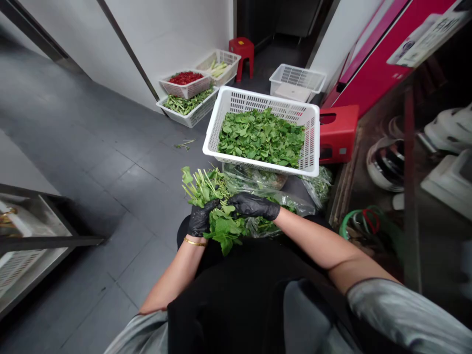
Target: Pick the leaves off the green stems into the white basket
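Note:
My left hand (201, 220), in a black glove, is closed around a bunch of leafy greens (225, 230) over my lap. Pale cut stems poke out at the top of the bunch, and its leaves hang down toward me. My right hand (254, 205), gloved too, meets the bunch from the right with its fingers drawn together on the greens; the fingertips are partly hidden among leaves. Just beyond the hands stands a white plastic basket (263, 167) holding many loose green leaves (261, 135). Clear plastic bags (254, 178) with more greens lie below the basket and beside my right hand.
Baskets of red chillies (185, 77), green vegetables (186, 104) and pale stalks (217, 69) stand by the wall. A red stool (241, 47) is behind them. Right of the leaves are a red plastic stool (341, 132) and shelving (411, 196). A metal rack (55, 241) stands left.

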The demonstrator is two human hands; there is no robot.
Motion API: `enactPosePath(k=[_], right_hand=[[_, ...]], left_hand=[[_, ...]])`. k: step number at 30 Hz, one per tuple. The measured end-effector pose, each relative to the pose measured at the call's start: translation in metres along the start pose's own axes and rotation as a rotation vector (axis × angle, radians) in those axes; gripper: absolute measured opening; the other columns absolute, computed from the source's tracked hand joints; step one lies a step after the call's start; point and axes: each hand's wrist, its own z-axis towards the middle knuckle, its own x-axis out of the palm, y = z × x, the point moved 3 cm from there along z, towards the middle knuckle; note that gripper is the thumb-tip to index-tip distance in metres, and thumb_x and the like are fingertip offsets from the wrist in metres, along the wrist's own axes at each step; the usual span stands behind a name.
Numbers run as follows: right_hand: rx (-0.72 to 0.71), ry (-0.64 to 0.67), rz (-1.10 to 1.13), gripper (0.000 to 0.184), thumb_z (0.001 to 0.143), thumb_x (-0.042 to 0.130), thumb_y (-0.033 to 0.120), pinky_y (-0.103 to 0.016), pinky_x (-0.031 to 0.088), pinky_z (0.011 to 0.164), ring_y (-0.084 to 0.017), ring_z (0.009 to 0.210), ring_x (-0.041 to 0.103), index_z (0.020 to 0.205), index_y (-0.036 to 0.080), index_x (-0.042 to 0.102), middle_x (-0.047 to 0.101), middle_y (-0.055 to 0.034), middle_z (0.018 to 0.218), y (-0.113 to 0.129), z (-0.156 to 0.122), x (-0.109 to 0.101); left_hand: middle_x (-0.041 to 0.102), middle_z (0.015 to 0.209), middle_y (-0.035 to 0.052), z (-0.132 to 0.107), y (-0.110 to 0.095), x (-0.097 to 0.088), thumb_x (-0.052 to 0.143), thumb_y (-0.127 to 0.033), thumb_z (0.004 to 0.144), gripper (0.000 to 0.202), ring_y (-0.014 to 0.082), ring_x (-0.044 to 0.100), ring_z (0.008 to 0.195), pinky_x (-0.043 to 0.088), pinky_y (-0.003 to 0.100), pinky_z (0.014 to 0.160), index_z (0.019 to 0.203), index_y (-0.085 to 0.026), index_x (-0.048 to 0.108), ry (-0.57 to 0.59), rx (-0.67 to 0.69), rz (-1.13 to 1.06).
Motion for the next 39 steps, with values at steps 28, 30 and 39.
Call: enactPosePath(k=[28,30,39], right_hand=[[0.106,-0.342,0.522,0.036,0.071,0.080,0.051,-0.027,0.046,0.061,-0.014,0.063,0.057,0.080,0.017,0.077,0.070,-0.0020,0.075,0.009,0.100,0.005],[0.077,-0.376,0.611,0.032,0.070,0.080,0.049,-0.027,0.044,0.058,-0.013,0.060,0.053,0.077,0.018,0.077,0.065,0.0000,0.067,0.009,0.102,0.004],[-0.004,-0.620,0.706,0.041,0.076,0.074,0.054,-0.023,0.031,0.045,-0.007,0.045,0.030,0.090,0.016,0.079,0.031,0.0093,0.050,0.003,0.083,-0.008]], left_hand=[[0.075,0.071,0.0020,0.014,-0.046,-0.030,0.094,-0.022,0.054,0.034,0.0202,0.071,0.063,0.062,0.034,0.069,0.082,-0.016,0.075,-0.077,-0.008,0.027],[0.078,0.078,0.0038,0.010,-0.044,-0.031,0.091,-0.025,0.061,0.037,0.0242,0.075,0.073,0.063,0.038,0.078,0.093,-0.018,0.077,-0.028,-0.101,-0.068],[0.080,0.083,0.0067,-0.006,-0.032,-0.034,0.091,-0.026,0.061,0.031,0.0335,0.076,0.099,0.062,0.045,0.090,0.088,-0.019,0.076,-0.029,-0.234,-0.251]])
